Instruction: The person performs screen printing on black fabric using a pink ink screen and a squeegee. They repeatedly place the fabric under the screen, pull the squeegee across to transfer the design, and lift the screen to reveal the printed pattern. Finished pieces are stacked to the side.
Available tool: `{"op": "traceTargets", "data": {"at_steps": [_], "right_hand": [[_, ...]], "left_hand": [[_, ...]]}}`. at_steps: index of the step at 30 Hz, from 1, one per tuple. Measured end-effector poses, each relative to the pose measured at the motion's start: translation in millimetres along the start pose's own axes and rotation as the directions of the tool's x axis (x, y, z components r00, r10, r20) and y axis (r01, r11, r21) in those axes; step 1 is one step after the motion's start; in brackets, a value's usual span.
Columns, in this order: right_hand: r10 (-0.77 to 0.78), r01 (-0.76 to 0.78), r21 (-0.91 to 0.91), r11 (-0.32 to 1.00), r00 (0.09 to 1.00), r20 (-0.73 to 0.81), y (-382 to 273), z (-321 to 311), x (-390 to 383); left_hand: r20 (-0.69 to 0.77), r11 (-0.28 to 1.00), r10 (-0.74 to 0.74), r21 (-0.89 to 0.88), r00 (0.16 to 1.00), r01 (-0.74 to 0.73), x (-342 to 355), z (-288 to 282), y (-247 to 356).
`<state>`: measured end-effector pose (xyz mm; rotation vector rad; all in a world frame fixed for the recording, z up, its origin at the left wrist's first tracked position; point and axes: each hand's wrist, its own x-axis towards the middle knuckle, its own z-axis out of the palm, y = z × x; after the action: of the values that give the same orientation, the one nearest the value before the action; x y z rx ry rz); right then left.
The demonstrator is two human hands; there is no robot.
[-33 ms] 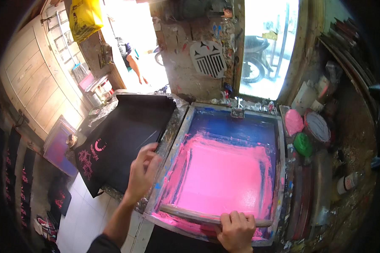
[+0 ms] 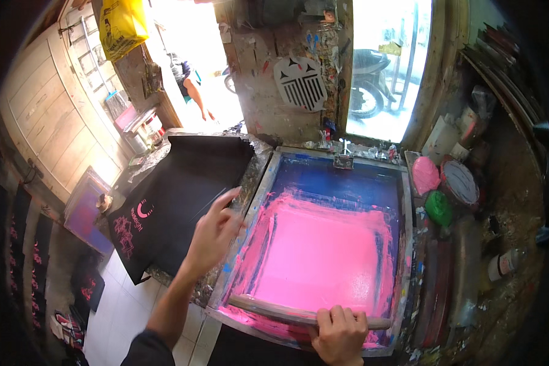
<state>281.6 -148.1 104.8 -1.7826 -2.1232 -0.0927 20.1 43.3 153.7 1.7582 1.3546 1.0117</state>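
My right hand (image 2: pixel 338 335) is closed over the right part of a long wooden squeegee (image 2: pixel 274 308), which lies across the near end of a screen printing frame (image 2: pixel 236 259). Bright pink ink (image 2: pixel 317 259) covers most of the mesh, with blue mesh (image 2: pixel 335 180) showing at the far end. My left hand (image 2: pixel 216 229) hovers between the frame and a stack of black fabric (image 2: pixel 189 183), holding nothing, its fingers apart and slightly blurred. Pink prints mark the fabric's left corner. A metal hinge clamp (image 2: pixel 343 160) grips the frame's far edge.
Right of the frame lie a pink lump (image 2: pixel 425 175), a green bundle (image 2: pixel 438 208), a round tub (image 2: pixel 460 182) and a white jar (image 2: pixel 503 265). A person's arm (image 2: pixel 196 97) shows in the left doorway. Outside the right opening stands a motorbike (image 2: pixel 369 85).
My left hand has moved slightly up and to the right, its fingers reaching farther toward the frame's left edge. The right hand and squeegee stay almost in place.
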Motion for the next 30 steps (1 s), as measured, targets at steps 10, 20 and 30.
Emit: {"op": "traceTargets", "data": {"at_steps": [10, 20, 30], "right_hand": [[-0.029, 0.030, 0.091, 0.995, 1.000, -0.011, 8.7, 1.6, 8.6], [-0.155, 0.155, -0.012, 0.988, 0.988, 0.019, 12.7, 0.2, 3.8], [-0.066, 0.065, -0.016, 0.998, 0.997, -0.039, 77.6, -22.0, -23.5]], "left_hand": [[0.680, 0.744, 0.333, 0.236, 0.653, -0.625, -12.8, 74.9, 95.5], [0.525, 0.562, 0.271, 0.594, 0.807, -0.575, -121.2, 28.1, 18.4], [0.400, 0.621, 0.447, 0.505, 0.800, -0.599, -119.5, 26.2, -19.7]]}}
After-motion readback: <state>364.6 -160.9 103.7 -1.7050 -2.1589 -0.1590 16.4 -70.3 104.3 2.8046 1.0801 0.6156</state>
